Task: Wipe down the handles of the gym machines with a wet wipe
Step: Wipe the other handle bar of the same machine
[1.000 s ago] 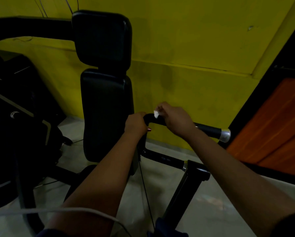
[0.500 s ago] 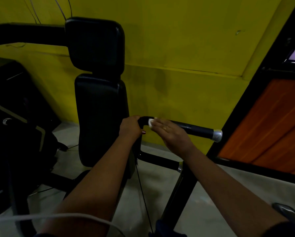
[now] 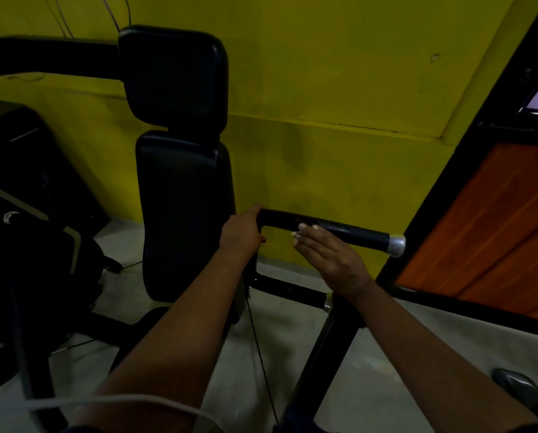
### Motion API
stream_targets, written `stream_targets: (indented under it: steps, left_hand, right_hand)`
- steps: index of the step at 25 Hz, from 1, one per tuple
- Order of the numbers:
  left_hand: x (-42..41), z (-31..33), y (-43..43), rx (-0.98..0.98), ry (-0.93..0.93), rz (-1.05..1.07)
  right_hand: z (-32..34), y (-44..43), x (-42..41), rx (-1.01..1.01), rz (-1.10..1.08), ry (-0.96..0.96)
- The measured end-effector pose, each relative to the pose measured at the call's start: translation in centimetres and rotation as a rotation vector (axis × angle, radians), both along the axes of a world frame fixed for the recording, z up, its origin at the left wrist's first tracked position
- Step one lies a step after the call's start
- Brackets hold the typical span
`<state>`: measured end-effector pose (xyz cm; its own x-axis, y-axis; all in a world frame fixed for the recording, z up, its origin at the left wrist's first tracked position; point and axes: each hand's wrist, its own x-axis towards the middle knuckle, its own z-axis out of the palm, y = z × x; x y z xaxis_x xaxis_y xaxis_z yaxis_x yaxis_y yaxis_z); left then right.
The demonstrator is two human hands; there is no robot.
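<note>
**Upper handle, mid-wipe**

Left hand [image 3: 242, 234]: grip closed round the bend of the handle [image 3: 355, 234], beside the back pad [image 3: 183, 214]. Right hand [image 3: 330, 260]: grip wide, fingers straight against the bar's middle. Pale scraps at the fingertips are probably the wet wipe [image 3: 296, 242]. The bar lies near level, long axis left-right, silver cap [image 3: 397, 245] pointing right. Likely left to do: cap end, lower bar [image 3: 292, 290], other machines.

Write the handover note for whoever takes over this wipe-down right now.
Left hand: grips the bend of the upper handle, steadying it.
Right hand: fingers straight, laid against the handle's near side; white at the fingertips, likely the wet wipe.
Done: cannot tell how much is wiped.
To do: the grip out to the silver end cap, then the lower handle.
</note>
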<state>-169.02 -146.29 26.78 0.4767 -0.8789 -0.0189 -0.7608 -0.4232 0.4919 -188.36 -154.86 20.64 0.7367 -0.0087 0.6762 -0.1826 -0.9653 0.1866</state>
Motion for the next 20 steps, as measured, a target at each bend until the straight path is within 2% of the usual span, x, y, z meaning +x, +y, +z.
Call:
stream_targets:
  steps: [5,9,12,14,16,20]
  left_hand:
    - [0.2,-0.2,-0.4,0.048,-0.009,-0.008]
    - [0.4,-0.2,-0.4,0.064,-0.02,-0.001]
    - [0.1,-0.1,-0.4,0.073,-0.015,-0.011]
    - [-0.1,0.0,-0.5,0.102,-0.029,-0.024]
    - [-0.3,0.3,-0.6,0.109,-0.092,-0.053]
    - [-1.2,0.3,-1.0,-0.035,-0.221,-0.118]
  right_hand:
    - [-0.7,1.2,3.2,0.112,-0.168,-0.228]
    - [0.0,0.6,2.6,-0.01,-0.126,-0.132]
    - [0.1,0.2,0.3,0.017,-0.201,-0.193]
    - [0.2,0.8,1.6,0.043,-0.255,-0.235]
    - [0.4,1.3,4.4,0.087,-0.186,-0.185]
    - [0.5,1.1,4.0,0.082,-0.101,-0.116]
